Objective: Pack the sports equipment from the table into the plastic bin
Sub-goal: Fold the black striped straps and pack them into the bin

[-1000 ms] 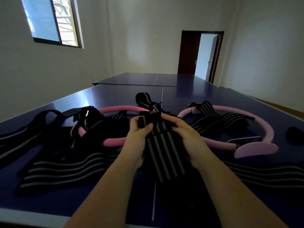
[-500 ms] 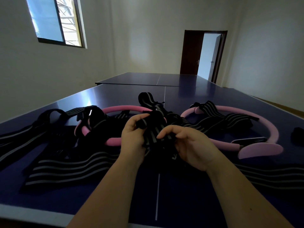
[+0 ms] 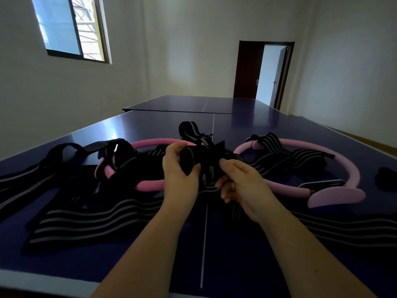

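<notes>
My left hand [image 3: 179, 176] and my right hand [image 3: 242, 183] both hold one black elastic band with grey stripes [image 3: 207, 162], bunched up between them just above the blue table [image 3: 214, 265]. The left hand grips the band's rolled end; the right hand's fingers curl round its lower part. Behind lie two pink exercise rings, one on the left [image 3: 150, 186] and one on the right [image 3: 348, 168], with more striped bands draped over them. No plastic bin is in view.
Several long striped bands [image 3: 92, 220] spread across the table's left side, and another runs along the right [image 3: 343, 229]. A rolled band [image 3: 189, 130] stands further back. A dark object [image 3: 386, 179] sits at the right edge. Window on the left wall, open door at the back.
The band hung flat between my hands a second ago. Now it is gathered into a bundle, and my right hand has dropped lower and curled under it.
</notes>
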### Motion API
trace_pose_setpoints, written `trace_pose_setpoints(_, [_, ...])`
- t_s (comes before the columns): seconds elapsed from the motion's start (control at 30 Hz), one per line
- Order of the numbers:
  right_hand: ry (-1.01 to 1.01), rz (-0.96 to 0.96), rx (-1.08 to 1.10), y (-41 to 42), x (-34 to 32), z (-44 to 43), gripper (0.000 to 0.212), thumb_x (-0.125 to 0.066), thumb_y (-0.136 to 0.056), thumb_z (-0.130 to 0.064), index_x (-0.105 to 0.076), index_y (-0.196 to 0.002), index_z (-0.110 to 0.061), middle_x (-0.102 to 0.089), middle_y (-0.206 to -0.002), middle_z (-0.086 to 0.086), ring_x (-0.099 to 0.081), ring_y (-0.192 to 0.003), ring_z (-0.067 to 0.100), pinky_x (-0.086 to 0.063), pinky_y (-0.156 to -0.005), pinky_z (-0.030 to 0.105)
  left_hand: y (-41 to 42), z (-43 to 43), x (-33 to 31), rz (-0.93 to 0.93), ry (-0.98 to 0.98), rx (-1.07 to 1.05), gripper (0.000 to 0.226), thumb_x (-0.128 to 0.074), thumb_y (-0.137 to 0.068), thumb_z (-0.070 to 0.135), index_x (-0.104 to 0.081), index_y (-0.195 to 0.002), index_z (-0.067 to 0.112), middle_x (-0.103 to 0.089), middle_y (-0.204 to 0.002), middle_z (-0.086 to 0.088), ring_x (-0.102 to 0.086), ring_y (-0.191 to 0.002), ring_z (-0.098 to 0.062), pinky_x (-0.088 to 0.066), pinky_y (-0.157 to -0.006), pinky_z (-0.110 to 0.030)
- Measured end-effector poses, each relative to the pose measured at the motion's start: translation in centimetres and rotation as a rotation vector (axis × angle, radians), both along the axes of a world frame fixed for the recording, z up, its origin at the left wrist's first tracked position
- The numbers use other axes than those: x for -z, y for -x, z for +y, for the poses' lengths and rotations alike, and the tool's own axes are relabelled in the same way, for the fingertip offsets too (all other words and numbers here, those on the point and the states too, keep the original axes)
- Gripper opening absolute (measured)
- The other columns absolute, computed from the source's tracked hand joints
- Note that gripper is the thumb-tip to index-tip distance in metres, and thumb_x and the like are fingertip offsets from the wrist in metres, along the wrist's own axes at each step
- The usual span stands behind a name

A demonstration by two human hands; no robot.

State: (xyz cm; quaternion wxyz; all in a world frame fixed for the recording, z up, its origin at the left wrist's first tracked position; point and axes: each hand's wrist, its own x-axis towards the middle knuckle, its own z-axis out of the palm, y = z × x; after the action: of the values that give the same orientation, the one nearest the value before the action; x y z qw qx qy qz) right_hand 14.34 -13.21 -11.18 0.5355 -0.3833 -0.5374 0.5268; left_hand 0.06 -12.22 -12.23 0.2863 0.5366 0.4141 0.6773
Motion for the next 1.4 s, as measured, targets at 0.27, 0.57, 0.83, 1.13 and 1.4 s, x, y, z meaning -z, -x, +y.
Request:
trace_pose_setpoints(0.27, [-0.005, 0.071, 0.184, 0.0, -0.1, 0.2, 0.026, -0.06, -0.096, -0.033, -0.067, -0.09, -0.008, -0.062, -0.058, 0.008, -0.055, -0.044, 0.016, -0.045, -0.04, 0.024, -1.0, -0.5, 0.3, 0.043, -0.032, 0.056, 0.058, -0.064, -0.086, -0.01, -0.041, -0.107, 0.038, -0.06, -0.104, 0.003, -0.063, -0.09, 0.0, -0.053, -0.078, -0.016])
trace_pose_setpoints(0.57, [0.053, 0.157, 0.181, 0.1, 0.1, 0.4, 0.025, -0.061, -0.096, -0.033, -0.064, -0.088, -0.008, -0.057, -0.056, 0.005, -0.047, -0.044, 0.013, -0.037, -0.043, 0.024, -1.2, -0.5, 0.2, 0.062, -0.036, 0.057, 0.053, -0.055, -0.083, -0.018, -0.05, -0.1, 0.032, -0.06, -0.095, 0.016, -0.06, -0.087, 0.007, -0.05, -0.076, -0.011])
trace_pose_setpoints(0.83, [-0.09, 0.182, 0.043, 0.0, 0.2, 0.2, 0.023, -0.057, -0.098, -0.023, -0.055, -0.075, -0.017, -0.052, -0.061, 0.002, -0.044, -0.05, 0.011, -0.034, -0.045, 0.022, -0.7, 0.2, 0.3, -0.084, 0.162, 0.153, 0.049, -0.049, -0.087, -0.017, -0.064, -0.099, 0.028, -0.069, -0.102, -0.001, -0.069, -0.094, -0.015, -0.058, -0.074, -0.025])
trace_pose_setpoints(1.13, [-0.327, -0.24, 0.264, -0.7, -0.6, -0.1, 0.015, -0.07, -0.089, -0.021, -0.073, -0.093, -0.035, -0.057, -0.102, 0.002, -0.061, -0.087, 0.008, -0.052, -0.081, 0.019, -0.3, -0.3, 0.0, 0.177, 0.072, 0.13, 0.054, -0.054, -0.091, -0.009, -0.062, -0.096, 0.044, -0.067, -0.098, 0.016, -0.067, -0.091, 0.002, -0.051, -0.072, -0.008])
trace_pose_setpoints(1.4, [-0.304, 0.054, 0.067, -0.7, -1.6, -1.0, 0.029, -0.063, -0.084, 0.0, -0.079, -0.074, -0.022, -0.075, -0.08, -0.001, -0.071, -0.08, 0.012, -0.054, -0.074, 0.02, 0.1, 0.8, 0.3, 0.053, 0.115, 0.091, 0.048, -0.048, -0.09, -0.014, -0.068, -0.101, 0.029, -0.071, -0.1, 0.0, -0.071, -0.087, -0.01, -0.061, -0.076, -0.028])
